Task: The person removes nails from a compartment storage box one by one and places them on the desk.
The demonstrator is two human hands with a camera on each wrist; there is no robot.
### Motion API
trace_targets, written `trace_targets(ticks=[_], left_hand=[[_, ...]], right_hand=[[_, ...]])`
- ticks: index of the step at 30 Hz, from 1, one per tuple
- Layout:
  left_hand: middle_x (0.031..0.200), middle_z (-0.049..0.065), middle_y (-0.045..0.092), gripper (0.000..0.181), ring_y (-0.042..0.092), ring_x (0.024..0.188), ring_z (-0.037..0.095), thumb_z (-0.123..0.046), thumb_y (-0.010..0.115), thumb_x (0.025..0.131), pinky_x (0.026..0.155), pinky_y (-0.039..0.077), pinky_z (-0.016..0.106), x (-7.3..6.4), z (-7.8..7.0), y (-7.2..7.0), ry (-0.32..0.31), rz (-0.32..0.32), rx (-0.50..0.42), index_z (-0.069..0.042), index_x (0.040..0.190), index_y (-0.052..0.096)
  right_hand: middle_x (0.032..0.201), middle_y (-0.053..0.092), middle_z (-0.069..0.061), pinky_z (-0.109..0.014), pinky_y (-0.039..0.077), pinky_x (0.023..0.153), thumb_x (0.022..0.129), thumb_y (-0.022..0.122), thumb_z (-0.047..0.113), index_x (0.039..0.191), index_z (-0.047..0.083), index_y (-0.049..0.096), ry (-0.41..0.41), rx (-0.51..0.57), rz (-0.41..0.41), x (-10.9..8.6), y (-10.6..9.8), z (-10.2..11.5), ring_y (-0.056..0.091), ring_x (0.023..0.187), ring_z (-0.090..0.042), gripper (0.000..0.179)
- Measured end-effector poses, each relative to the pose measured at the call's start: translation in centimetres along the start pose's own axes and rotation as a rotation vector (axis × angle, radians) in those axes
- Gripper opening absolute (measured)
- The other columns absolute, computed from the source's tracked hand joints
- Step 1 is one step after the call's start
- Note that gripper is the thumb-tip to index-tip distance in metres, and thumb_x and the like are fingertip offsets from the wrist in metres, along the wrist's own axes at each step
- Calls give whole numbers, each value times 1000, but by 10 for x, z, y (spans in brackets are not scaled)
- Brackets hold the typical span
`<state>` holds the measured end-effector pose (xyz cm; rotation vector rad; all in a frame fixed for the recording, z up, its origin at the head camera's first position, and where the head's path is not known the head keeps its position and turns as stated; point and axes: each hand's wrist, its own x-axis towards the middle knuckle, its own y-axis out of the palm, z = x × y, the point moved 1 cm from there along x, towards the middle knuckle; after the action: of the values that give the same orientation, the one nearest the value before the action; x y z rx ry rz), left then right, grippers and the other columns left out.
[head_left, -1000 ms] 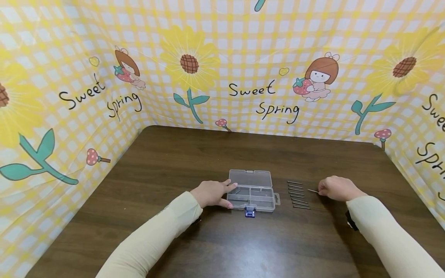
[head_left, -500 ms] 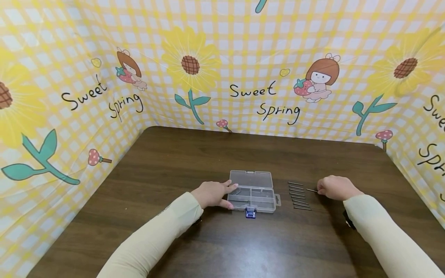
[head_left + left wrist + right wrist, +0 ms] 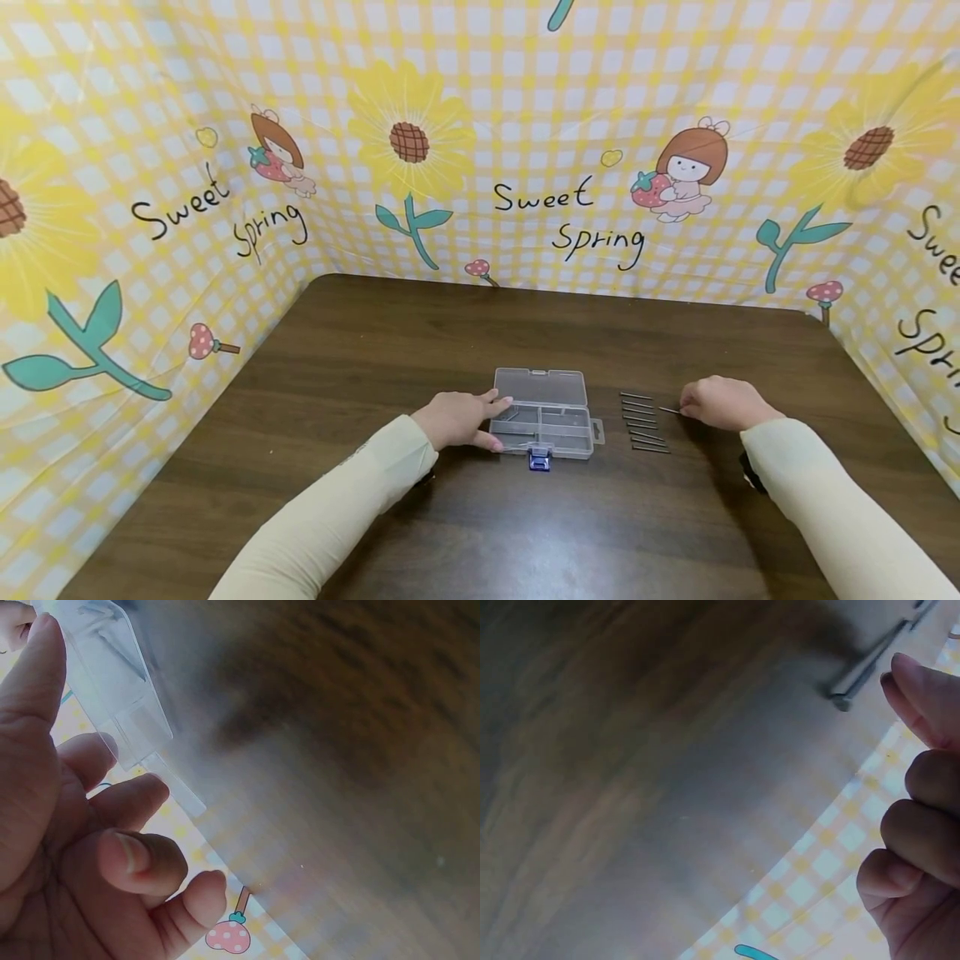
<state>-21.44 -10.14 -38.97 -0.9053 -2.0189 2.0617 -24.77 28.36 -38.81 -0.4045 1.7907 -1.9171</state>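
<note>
In the head view my left hand rests at the left end of a clear plastic compartment box with its lid laid back. The thumb lies at the front corner, and the outstretched index finger reaches the rear edge. Several thin metal pieces lie inside the left compartments. To the right of the row, my right hand pinches a thin metal nail between thumb and forefinger, its free end pointing left. Several more nails lie side by side between box and hand. A headed nail shows beside the right fingertips.
The box has a blue latch at the front and a hanging tab on its right side. A brown wooden table lies beneath everything. Yellow checked cloth surrounds its back and sides.
My right hand has shifted slightly left with the nail, closer to the row. The left hand and the box stay in place.
</note>
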Motion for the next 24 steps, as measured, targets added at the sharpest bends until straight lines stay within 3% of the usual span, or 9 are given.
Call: trace_targets(ticks=[11,16,24], left_hand=[[152,3,35,78,53,123,27,-54,63,83,88,48,43,-1,1,1,9,-5,-14,-24,150,36],[152,2,36,79,55,120,27,-55,64,82,80,50,40,-2,4,0,6,-8,-6,-26,150,36],[151,1,37,79,58,115,27,-57,64,81,67,49,35,0,4,1,20,-27,19,-27,149,37]], right_hand=[[85,69,1,-40,49,62,89,65,15,88,13,72,-25,91,-31,8,-7,14,62,72,-13,7],[87,70,1,-41,49,64,90,64,15,90,12,72,-40,105,-27,20,-9,27,63,74,-14,8],[83,69,4,-39,50,66,89,65,13,88,13,71,-132,82,-80,39,-12,52,63,73,-13,6]])
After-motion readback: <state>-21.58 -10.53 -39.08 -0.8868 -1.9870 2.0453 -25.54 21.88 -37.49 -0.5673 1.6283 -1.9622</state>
